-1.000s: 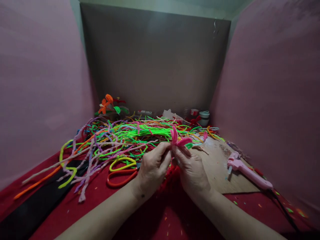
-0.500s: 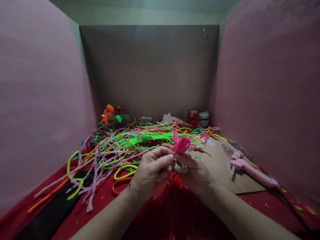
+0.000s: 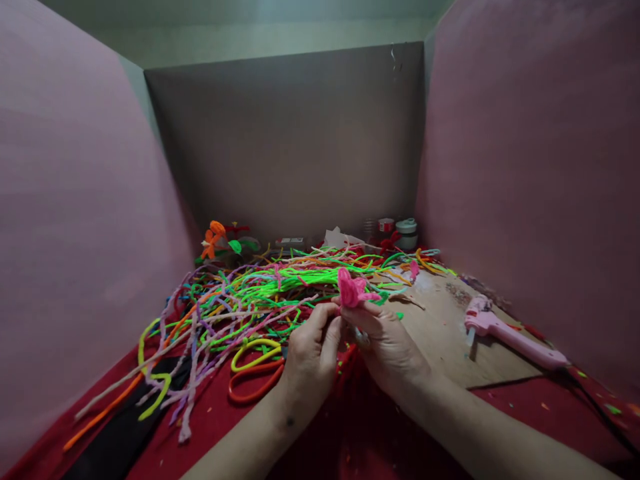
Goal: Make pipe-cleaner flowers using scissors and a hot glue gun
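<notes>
A small pink pipe-cleaner flower (image 3: 352,290) stands up between my two hands, held above the red cloth. My right hand (image 3: 387,347) pinches it from below with thumb and fingers closed on its stem. My left hand (image 3: 313,353) is closed too, its fingertips pressed against the stem from the left. Red pipe-cleaner pieces (image 3: 350,360) show beneath the hands; what the palms hide I cannot make out.
A large heap of coloured pipe cleaners (image 3: 250,287) lies behind and left. A pink glue gun (image 3: 510,333) rests on a brown board (image 3: 450,333) at right. An orange flower (image 3: 214,239) and small jars (image 3: 406,233) stand at the back. Pink walls close both sides.
The pink flower has turned and shifted slightly left in my fingers. A white ring seen half a second ago under my right hand is hidden now. The view has tilted a little.
</notes>
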A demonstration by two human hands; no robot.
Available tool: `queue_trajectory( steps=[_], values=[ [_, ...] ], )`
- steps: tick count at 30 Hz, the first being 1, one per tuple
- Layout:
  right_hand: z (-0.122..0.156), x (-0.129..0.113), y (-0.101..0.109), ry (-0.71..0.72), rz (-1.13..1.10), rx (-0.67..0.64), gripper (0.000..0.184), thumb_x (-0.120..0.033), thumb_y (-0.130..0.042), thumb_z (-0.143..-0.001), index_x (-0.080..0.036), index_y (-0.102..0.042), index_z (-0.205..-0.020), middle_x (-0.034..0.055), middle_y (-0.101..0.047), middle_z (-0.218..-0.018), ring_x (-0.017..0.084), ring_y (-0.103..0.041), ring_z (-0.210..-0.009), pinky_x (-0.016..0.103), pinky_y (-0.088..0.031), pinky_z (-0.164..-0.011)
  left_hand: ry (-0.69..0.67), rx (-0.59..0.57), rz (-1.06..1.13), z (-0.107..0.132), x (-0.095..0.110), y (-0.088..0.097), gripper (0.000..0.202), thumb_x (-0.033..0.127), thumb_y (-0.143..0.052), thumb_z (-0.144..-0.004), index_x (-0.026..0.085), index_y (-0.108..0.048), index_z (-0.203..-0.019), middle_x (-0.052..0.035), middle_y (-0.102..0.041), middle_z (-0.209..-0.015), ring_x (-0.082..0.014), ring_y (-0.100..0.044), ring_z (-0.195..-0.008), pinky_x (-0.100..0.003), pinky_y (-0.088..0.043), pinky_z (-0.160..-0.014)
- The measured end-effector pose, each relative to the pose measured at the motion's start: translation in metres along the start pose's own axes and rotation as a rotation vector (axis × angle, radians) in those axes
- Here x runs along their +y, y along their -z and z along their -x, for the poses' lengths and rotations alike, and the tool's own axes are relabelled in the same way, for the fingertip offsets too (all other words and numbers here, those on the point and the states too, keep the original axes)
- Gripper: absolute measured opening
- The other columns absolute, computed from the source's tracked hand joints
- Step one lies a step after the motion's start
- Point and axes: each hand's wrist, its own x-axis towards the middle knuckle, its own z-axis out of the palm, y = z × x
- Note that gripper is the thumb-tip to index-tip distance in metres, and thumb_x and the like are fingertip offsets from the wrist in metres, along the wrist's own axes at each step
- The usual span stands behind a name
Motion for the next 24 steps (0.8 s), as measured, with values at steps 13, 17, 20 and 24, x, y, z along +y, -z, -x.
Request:
queue_trajectory(
  steps=[13,17,20,24],
  values=[
    [0.007,0.006,0.006,-0.048,0.101,-0.054,0.012,-0.027,-0.073,-0.067,-0.016,-0.07,-0.069,-0.0031,-0.051,-0.057,0.007,-0.034,-0.053,0.023,-0.026,-0.054,-0.082,0.097,0.225,-0.017,0.027,0.025,0.005,0.017,-0.064,-0.075,0.02,-0.061,-0.078,0.0001,-0.052,-0.08,-0.0127,-0.049,-0.078,-0.024,-0.04,-0.071],
    [0.008,0.001,0.001,-0.115,0.042,-0.099,0.013,-0.025,-0.075,-0.064,-0.016,-0.068,-0.06,-0.0055,-0.046,-0.05,0.005,-0.031,-0.047,0.021,-0.023,-0.05,0.173,0.126,0.618,-0.021,0.027,0.025,0.008,0.016,-0.068,-0.07,0.017,-0.06,-0.068,0.0019,-0.053,-0.071,-0.0099,-0.049,-0.069,-0.022,-0.041,-0.066],
    [0.007,-0.001,0.001,-0.115,0.027,-0.127,0.014,-0.023,-0.076,-0.063,-0.015,-0.067,-0.056,-0.0067,-0.041,-0.045,0.004,-0.027,-0.044,0.021,-0.02,-0.047,0.367,0.131,0.838,-0.022,0.024,0.024,0.013,0.017,-0.071,-0.065,0.015,-0.059,-0.068,0.003,-0.055,-0.066,-0.0074,-0.049,-0.06,-0.019,-0.041,-0.058],
    [0.004,0.0,0.003,-0.108,0.071,-0.108,0.01,-0.023,-0.075,-0.064,-0.015,-0.07,-0.063,-0.0056,-0.045,-0.048,0.005,-0.029,-0.047,0.021,-0.022,-0.048,0.469,0.114,0.827,-0.023,0.023,0.022,0.015,0.018,-0.07,-0.066,0.014,-0.057,-0.073,0.0022,-0.056,-0.068,-0.0074,-0.052,-0.059,-0.019,-0.042,-0.056]
  ],
)
